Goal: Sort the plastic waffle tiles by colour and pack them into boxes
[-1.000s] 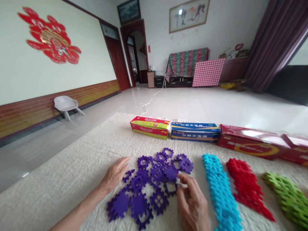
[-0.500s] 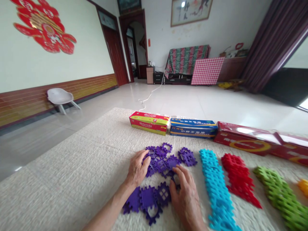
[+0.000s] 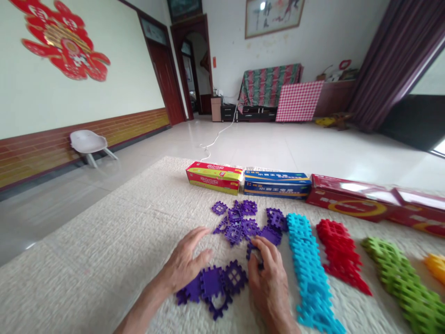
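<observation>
Purple notched square tiles point(image 3: 243, 222) lie scattered on a cream carpet point(image 3: 104, 250) in front of me. A nearer clump of purple tiles point(image 3: 215, 285) sits between my hands. My left hand point(image 3: 186, 264) lies flat with fingers spread, touching the left edge of that clump. My right hand point(image 3: 267, 278) is curled, its fingertips pinching a purple tile point(image 3: 253, 250) at the near edge of the far group.
To the right run rows of blue tiles point(image 3: 309, 264), red tiles point(image 3: 339, 255), green tiles point(image 3: 399, 278) and a yellow tile point(image 3: 436, 266). Several long boxes point(image 3: 274, 183) line the carpet's far edge. A white chair point(image 3: 88, 144) stands by the left wall.
My left hand has pulled back from the far purple tiles to the near clump and spread flat. The far tiles are pushed further away. My right hand has stayed put.
</observation>
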A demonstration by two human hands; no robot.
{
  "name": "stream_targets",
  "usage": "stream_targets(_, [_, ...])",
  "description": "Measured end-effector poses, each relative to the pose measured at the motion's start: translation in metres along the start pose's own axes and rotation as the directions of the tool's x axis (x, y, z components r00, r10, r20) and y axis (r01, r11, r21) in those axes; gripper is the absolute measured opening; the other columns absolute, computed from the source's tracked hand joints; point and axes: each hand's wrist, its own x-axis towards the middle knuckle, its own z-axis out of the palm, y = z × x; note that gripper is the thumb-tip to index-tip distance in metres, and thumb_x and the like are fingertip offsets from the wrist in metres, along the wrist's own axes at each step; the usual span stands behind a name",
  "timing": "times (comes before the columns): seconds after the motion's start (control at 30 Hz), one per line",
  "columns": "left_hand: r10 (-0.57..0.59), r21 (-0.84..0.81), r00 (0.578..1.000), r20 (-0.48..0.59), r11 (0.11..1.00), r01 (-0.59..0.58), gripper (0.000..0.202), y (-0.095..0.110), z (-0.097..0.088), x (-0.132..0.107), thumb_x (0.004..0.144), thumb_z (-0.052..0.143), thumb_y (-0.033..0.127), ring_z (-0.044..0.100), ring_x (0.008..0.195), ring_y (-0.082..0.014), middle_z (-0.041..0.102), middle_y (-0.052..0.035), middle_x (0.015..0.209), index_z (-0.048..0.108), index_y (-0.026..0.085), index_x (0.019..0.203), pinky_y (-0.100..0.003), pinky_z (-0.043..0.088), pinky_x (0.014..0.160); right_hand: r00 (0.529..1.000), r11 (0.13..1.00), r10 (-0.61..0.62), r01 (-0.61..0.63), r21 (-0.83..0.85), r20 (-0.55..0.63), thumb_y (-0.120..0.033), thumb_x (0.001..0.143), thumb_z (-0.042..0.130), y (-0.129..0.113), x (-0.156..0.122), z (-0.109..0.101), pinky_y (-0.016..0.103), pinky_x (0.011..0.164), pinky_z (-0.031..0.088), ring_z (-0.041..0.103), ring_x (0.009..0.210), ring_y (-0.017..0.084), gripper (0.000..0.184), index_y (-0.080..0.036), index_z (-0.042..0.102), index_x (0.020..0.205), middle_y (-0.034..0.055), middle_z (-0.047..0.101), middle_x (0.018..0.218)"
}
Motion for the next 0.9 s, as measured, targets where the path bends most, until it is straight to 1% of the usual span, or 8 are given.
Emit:
stream_targets(0.07, [0.031, 0.138, 0.995, 0.096, 0.989, -0.044, 0.069, -0.017, -0.003, -0.035, 0.08, 0.059, 0.06, 0.04, 0.136, -0.0318, 0.043, -0.0089, 0.148, 0.045, 0.03, 0.14, -0.051, 0.038, 0.109, 1.0, 1.0, 0.003, -0.003, 0.008, -0.001, -0.022, 0.086, 0.046, 0.001, 0.0, 0.001, 0.04, 0.092, 0.049, 0.058, 0.106, 0.022, 0.026, -0.019, 0.061, 0.108, 0.0109, 0.063, 0.114])
stream_targets(0.13, [0.071, 0.239, 0.987, 0.145, 0.965, -0.105, 0.088, -0.03, 0.006, -0.06, 0.07, 0.066, 0.067, 0.033, 0.139, -0.0376, 0.035, -0.0097, 0.152, 0.035, 0.033, 0.145, -0.058, 0.036, 0.108, 1.0, 1.0, 0.009, -0.009, 0.014, -0.005, -0.023, 0.086, 0.047, 0.002, 0.0, 0.001, 0.04, 0.092, 0.049, 0.059, 0.106, 0.022, 0.026, -0.02, 0.062, 0.107, 0.0107, 0.063, 0.114])
stream_targets(0.2, [0.14, 0.291, 0.979, 0.151, 0.94, -0.18, 0.105, -0.034, 0.021, -0.071, 0.061, 0.07, 0.071, 0.029, 0.139, -0.0419, 0.033, -0.011, 0.153, 0.026, 0.035, 0.149, -0.063, 0.034, 0.107, 1.0, 1.0, 0.01, -0.01, 0.019, -0.005, -0.023, 0.085, 0.047, 0.002, 0.0, 0.001, 0.04, 0.091, 0.049, 0.059, 0.105, 0.022, 0.027, -0.02, 0.062, 0.107, 0.0103, 0.064, 0.113])
stream_targets(0.27, [0.217, 0.314, 0.97, 0.114, 0.918, -0.242, 0.108, -0.03, 0.036, -0.069, 0.059, 0.071, 0.071, 0.033, 0.137, -0.0432, 0.037, -0.0124, 0.151, 0.025, 0.034, 0.149, -0.064, 0.035, 0.106, 1.0, 1.0, 0.013, -0.013, 0.029, 0.004, -0.022, 0.086, 0.046, 0.001, 0.0, 0.001, 0.039, 0.09, 0.05, 0.06, 0.104, 0.022, 0.026, -0.02, 0.062, 0.107, 0.0098, 0.065, 0.112])
stream_targets(0.4, [0.333, 0.298, 0.943, 0.024, 0.897, -0.325, 0.085, -0.01, 0.049, -0.05, 0.07, 0.071, 0.058, 0.049, 0.126, -0.0346, 0.052, -0.0127, 0.138, 0.04, 0.026, 0.142, -0.052, 0.044, 0.103, 0.999, 0.997, 0.036, -0.039, 0.061, 0.035, -0.023, 0.089, 0.044, 0.0, 0.0, 0.0, 0.036, 0.088, 0.05, 0.062, 0.101, 0.02, 0.026, -0.02, 0.062, 0.107, 0.0093, 0.066, 0.108])
stream_targets(0.53, [0.44, 0.27, 0.898, 0.015, 0.863, -0.428, 0.047, 0.009, 0.047, -0.035, 0.074, 0.071, 0.043, 0.062, 0.1, -0.0264, 0.066, -0.01, 0.112, 0.061, 0.022, 0.115, -0.042, 0.054, 0.087, 0.998, 0.995, 0.045, -0.049, 0.082, 0.052, -0.023, 0.088, 0.044, 0.0, 0.0, -0.002, 0.033, 0.085, 0.05, 0.063, 0.098, 0.02, 0.025, -0.019, 0.061, 0.106, 0.0094, 0.067, 0.105])
stream_targets(0.73, [0.508, 0.241, 0.861, 0.018, 0.834, -0.497, 0.027, 0.013, 0.04, -0.034, 0.074, 0.07, 0.033, 0.061, 0.087, -0.023, 0.065, -0.0074, 0.094, 0.062, 0.022, 0.098, -0.037, 0.054, 0.075, 0.994, 0.99, 0.059, -0.07, 0.121, 0.092, -0.023, 0.09, 0.043, -0.004, 0.002, -0.005, 0.027, 0.076, 0.05, 0.065, 0.086, 0.017, 0.022, -0.02, 0.063, 0.098, 0.0061, 0.068, 0.093])
stream_targets(0.9, [0.53, 0.204, 0.837, -0.135, 0.842, -0.5, 0.022, 0.017, 0.041, -0.016, 0.077, 0.061, 0.019, 0.06, 0.09, -0.021, 0.064, -0.007, 0.094, 0.062, 0.021, 0.099, -0.034, 0.053, 0.08, 0.996, 0.984, 0.064, -0.074, 0.16, 0.068, -0.025, 0.091, 0.044, -0.006, 0.003, -0.006, 0.026, 0.073, 0.051, 0.066, 0.082, 0.017, 0.022, -0.02, 0.065, 0.096, 0.0061, 0.069, 0.09])
